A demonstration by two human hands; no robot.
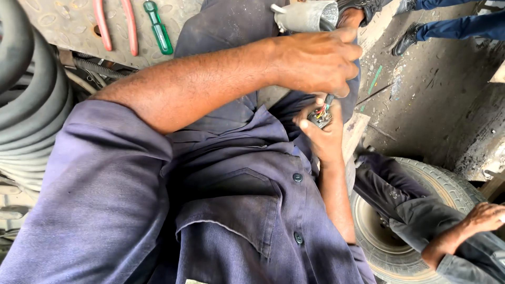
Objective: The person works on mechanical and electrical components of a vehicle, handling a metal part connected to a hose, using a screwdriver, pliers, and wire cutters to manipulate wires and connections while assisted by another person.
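1. The left hand [318, 60] reached across the body from the left, fingers curled down and closed on a thin tool [329, 100] whose dark shaft showed just below the knuckles.
2. The right hand [323, 138] came up from below, fingers wrapped around a small dark connector [321, 118], with the thumb pressed along its left side.
3. The connector sat in front of the chest, right of centre in the view, just under the left hand; short coloured wires [320, 110] in red, yellow and green stood out of its top.
4. The tool's tip met the connector among those wires; whether it was inside a slot could not be told.
5. The person wore a dark blue work shirt [231, 210] with buttons and a flapped chest pocket.
6. A grey metal cup [305, 16] with a small handle stood just above the left hand, at the top edge.
7. Red-handled pliers [115, 26] and a green screwdriver [158, 27] lay on a patterned metal plate [52, 21] at the upper left.
8. Thick grey hoses [26, 105] curved down the left edge.
9. A tyre [421, 179] lay on the dirty concrete floor [421, 89] at the lower right.
10. Another person's hand [486, 216] and dark sleeve rested over that tyre, well apart from the connector.
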